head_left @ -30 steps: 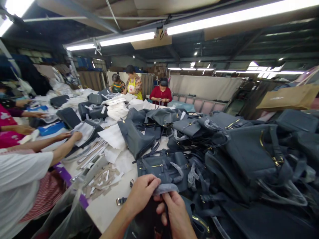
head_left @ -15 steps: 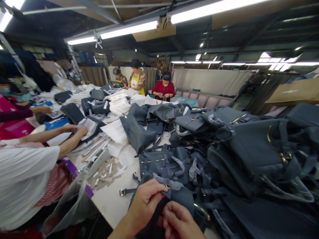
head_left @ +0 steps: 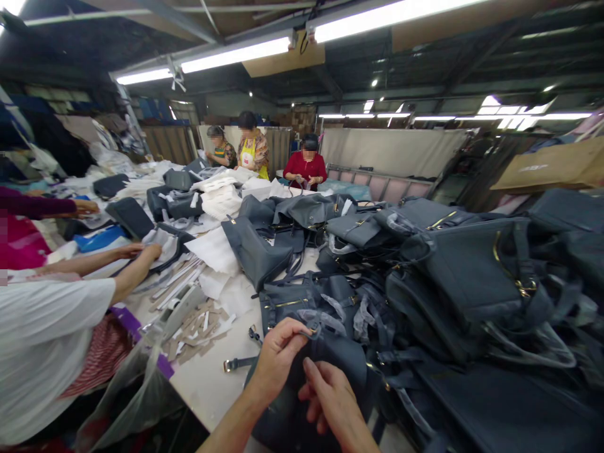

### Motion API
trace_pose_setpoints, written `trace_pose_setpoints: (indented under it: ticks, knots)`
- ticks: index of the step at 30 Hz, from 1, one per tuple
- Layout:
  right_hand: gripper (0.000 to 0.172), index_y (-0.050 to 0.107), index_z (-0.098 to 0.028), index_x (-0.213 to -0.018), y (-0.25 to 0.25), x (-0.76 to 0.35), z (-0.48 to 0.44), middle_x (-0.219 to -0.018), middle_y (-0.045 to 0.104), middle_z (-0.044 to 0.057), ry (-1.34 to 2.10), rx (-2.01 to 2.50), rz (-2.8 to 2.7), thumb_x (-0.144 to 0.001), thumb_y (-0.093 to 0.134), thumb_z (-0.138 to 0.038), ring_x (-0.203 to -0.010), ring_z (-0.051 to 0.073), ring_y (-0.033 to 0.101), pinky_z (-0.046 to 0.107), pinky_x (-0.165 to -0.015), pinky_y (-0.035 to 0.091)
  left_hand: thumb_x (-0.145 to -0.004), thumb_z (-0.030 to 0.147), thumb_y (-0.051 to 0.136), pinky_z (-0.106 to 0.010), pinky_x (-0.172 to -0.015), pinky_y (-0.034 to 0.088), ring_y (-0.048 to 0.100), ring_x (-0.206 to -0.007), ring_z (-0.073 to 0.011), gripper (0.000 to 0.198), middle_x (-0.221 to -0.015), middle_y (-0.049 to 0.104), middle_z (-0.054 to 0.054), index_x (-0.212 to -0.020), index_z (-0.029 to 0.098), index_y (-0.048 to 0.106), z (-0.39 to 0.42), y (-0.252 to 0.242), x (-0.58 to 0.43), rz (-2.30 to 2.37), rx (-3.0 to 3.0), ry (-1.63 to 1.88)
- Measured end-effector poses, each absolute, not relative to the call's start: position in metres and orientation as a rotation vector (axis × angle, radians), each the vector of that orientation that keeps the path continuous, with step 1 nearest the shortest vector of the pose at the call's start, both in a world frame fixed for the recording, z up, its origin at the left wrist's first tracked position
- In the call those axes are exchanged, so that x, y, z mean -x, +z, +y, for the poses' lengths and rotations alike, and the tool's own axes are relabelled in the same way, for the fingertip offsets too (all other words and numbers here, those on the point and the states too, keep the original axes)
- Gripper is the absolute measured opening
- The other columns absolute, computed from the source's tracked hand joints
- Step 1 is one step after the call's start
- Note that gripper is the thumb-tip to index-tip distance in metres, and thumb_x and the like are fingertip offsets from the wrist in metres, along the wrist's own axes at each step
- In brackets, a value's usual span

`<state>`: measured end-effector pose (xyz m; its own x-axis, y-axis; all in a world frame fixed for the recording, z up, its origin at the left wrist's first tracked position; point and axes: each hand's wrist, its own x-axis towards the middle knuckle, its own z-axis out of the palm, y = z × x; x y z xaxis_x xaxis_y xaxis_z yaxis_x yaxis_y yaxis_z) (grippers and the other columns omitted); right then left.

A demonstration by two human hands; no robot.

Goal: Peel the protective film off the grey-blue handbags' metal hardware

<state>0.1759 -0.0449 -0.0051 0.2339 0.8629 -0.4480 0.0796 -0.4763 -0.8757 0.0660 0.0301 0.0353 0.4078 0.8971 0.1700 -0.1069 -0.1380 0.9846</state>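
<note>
A dark blue-grey bag [head_left: 342, 358] lies at the near table edge, in front of me. My left hand [head_left: 280, 352] pinches the bag's upper edge beside a small gold-coloured metal piece. Just right of it, my right hand [head_left: 325, 393] is over the bag's dark body, its fingers apart and curved, with nothing visible between them. A strap with a buckle [head_left: 238, 363] sticks out to the left of the bag. Behind it lies another bag with a gold zipper [head_left: 287, 304] and plastic-wrapped handles.
Bags [head_left: 472, 283] are heaped high on the right. Cardboard scraps [head_left: 202, 330] and white sheets [head_left: 214, 251] lie left of centre on the table [head_left: 202, 384]. At left a person in a white shirt [head_left: 51, 340] handles a bag; several people work farther back.
My right hand has let go of the bag's dark inner cloth and opened. That cloth no longer stands up between my hands. The view has shifted slightly.
</note>
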Motion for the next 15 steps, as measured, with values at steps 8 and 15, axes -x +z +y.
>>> trace_pose_setpoints:
  ticks: [8,15]
  knots:
    - [0.039,0.045,-0.022,-0.063,-0.009,-0.191,-0.031,-0.046,0.045,-0.009,1.225,1.681,-0.858,-0.072,0.052,-0.059,-0.034,0.005,0.037,0.016,-0.032,0.025,-0.075,0.031,0.063,-0.029,-0.075,0.048,0.062,-0.075,-0.0191,0.02,-0.074,0.07,-0.003,-0.086,0.018,0.075,0.043,0.027,-0.073,0.784,-1.3,0.866]
    - [0.042,0.048,-0.021,-0.063,-0.007,-0.184,-0.061,-0.045,0.04,-0.009,1.283,1.622,-0.892,-0.074,0.053,-0.061,-0.037,0.006,0.031,0.019,-0.036,0.023,-0.067,0.033,0.072,-0.024,-0.057,0.046,0.056,-0.059,-0.0128,0.02,-0.068,0.065,-0.001,-0.073,0.014,0.072,0.043,0.012,-0.079,0.856,-1.087,0.753]
